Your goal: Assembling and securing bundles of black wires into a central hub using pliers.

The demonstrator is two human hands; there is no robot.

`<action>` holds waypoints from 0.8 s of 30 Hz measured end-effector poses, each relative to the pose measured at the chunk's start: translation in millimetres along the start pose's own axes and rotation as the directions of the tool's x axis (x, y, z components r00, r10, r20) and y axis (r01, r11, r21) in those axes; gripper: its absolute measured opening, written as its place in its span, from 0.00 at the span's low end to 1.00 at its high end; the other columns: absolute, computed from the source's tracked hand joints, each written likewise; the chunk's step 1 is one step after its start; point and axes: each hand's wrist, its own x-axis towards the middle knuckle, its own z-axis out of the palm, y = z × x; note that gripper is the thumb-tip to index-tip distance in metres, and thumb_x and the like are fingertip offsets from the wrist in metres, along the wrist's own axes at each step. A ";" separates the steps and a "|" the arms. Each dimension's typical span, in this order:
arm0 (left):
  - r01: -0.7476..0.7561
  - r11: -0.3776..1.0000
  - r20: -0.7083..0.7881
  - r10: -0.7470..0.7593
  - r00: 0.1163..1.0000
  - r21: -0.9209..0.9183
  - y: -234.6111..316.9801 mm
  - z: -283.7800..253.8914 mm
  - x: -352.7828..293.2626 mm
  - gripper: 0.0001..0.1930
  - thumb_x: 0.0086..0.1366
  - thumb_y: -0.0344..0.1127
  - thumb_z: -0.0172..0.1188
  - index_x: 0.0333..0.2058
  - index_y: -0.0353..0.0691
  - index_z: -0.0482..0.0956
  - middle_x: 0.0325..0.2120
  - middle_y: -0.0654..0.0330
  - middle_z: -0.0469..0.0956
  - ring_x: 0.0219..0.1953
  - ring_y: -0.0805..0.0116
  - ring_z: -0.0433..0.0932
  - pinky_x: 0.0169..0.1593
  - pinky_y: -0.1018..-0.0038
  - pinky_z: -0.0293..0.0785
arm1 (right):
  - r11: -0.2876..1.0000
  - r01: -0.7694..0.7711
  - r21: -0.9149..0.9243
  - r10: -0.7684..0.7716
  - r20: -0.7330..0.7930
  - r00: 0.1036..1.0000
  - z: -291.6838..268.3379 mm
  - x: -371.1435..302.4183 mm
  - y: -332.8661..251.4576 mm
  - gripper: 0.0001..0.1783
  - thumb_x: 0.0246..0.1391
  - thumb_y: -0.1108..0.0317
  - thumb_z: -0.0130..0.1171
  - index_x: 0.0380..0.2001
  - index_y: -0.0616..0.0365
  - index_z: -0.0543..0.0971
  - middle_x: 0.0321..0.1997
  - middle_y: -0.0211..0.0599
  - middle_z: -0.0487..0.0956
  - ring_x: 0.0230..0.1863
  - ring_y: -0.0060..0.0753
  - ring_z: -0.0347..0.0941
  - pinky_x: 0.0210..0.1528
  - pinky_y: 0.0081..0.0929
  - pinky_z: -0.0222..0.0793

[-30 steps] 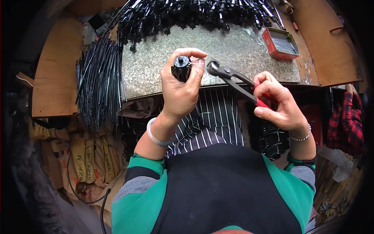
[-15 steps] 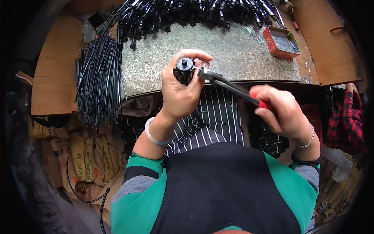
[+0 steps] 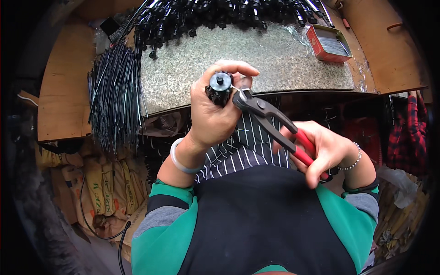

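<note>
My left hand (image 3: 213,112) is wrapped round a black cylindrical part (image 3: 219,94) with a ridged dark side and a round grey disc on top. A black stub stands in the middle of the disc. From beside the disc a short pale wire (image 3: 234,87) runs to the jaws of black pincers (image 3: 268,114). My right hand (image 3: 323,149) holds the pincers by their red grips, which stand a little apart. Whether the jaws bite on the wire I cannot tell. The lower part of the black piece is hidden in my left palm.
Ahead lies a speckled grey tabletop (image 3: 178,75). Many black rods with shiny shafts (image 3: 206,13) are heaped at its far edge. A bundle of thin dark rods (image 3: 114,96) hangs over the left side. A red tin (image 3: 326,55) of thin wires stands at the right.
The pincers have swung, their grips moving down toward me and spreading apart. My right hand has come lower with them. My left hand still holds the black part, slightly shifted.
</note>
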 end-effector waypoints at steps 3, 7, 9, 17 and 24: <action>0.021 0.997 -0.005 -0.021 1.000 -0.071 -1.4 -3.5 -0.8 0.06 0.60 0.24 0.55 0.36 0.32 0.74 0.24 0.66 0.72 0.24 0.85 0.66 0.28 0.87 0.62 | 0.501 -0.074 -0.862 -0.603 -0.410 0.685 8.5 7.8 8.9 0.27 0.43 0.77 0.63 0.47 0.66 0.63 0.27 0.32 0.75 0.31 0.23 0.72 0.36 0.24 0.68; 0.057 0.995 -0.061 -0.062 0.996 -0.078 1.4 -0.9 -0.8 0.05 0.61 0.22 0.53 0.36 0.33 0.74 0.23 0.68 0.71 0.25 0.86 0.66 0.29 0.87 0.62 | 0.694 0.096 -0.714 -0.492 -0.372 0.787 -0.2 -1.3 18.5 0.25 0.43 0.79 0.62 0.46 0.65 0.66 0.18 0.32 0.72 0.20 0.25 0.72 0.25 0.22 0.69; 0.033 0.997 -0.036 -0.035 0.999 -0.072 2.3 1.2 1.0 0.10 0.60 0.27 0.55 0.40 0.30 0.71 0.21 0.67 0.69 0.21 0.86 0.63 0.23 0.89 0.57 | 0.995 -0.091 -0.035 0.086 -0.133 0.987 0.8 4.7 2.5 0.28 0.41 0.78 0.64 0.46 0.65 0.65 0.13 0.29 0.70 0.13 0.25 0.70 0.18 0.21 0.66; 0.040 0.997 -0.027 -0.042 0.999 -0.065 -5.5 -5.8 -1.8 0.06 0.61 0.23 0.53 0.37 0.33 0.74 0.21 0.70 0.69 0.24 0.86 0.65 0.29 0.88 0.61 | 0.887 -0.135 -0.441 -0.041 -0.366 0.930 3.2 -1.9 -6.5 0.27 0.41 0.75 0.66 0.45 0.65 0.65 0.25 0.31 0.75 0.28 0.23 0.74 0.31 0.22 0.69; 0.038 0.995 -0.010 -0.039 0.999 -0.095 -3.7 -2.9 -2.7 0.08 0.60 0.29 0.58 0.37 0.33 0.74 0.23 0.70 0.70 0.27 0.85 0.66 0.31 0.87 0.62 | 0.349 0.055 -0.935 -0.702 -0.223 0.677 1.6 12.9 16.5 0.43 0.41 0.73 0.63 0.61 0.62 0.56 0.39 0.45 0.68 0.34 0.39 0.67 0.40 0.31 0.66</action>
